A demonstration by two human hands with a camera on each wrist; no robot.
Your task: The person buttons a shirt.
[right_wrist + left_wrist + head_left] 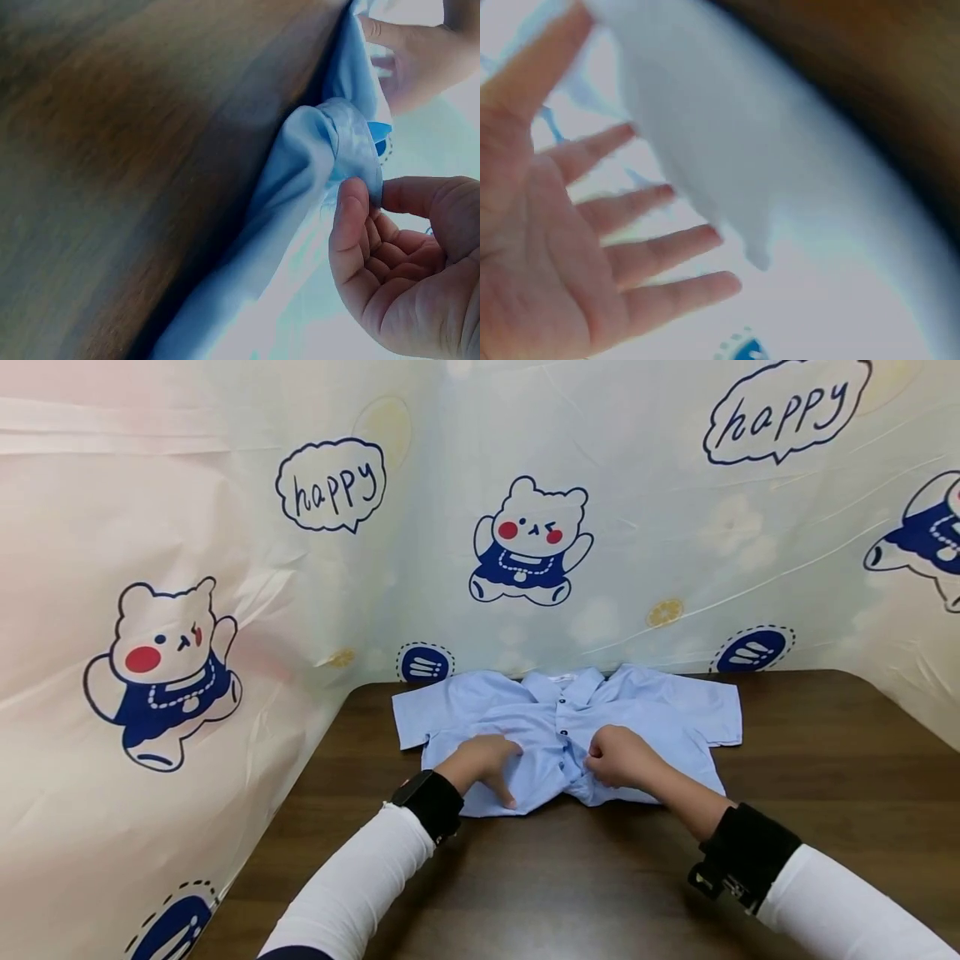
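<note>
A light blue short-sleeved shirt (660,702) lies front up on the dark wooden table (585,877), collar toward the back, with dark buttons down the middle. My left hand (487,760) rests flat on the shirt's left side; in the left wrist view its fingers (660,255) are straight and spread beside the blurred blue cloth (705,135). My right hand (611,758) is just right of the button line and pinches a bunched fold of the shirt (341,142) between thumb (351,217) and fingers. The hem below both hands is rucked up.
A plastic backdrop (225,568) printed with cartoon bears and "happy" bubbles walls in the table at the back and the left. Bare wood (840,760) shows to the right of the shirt and in front of it. Black wrist straps (742,852) sit on both white sleeves.
</note>
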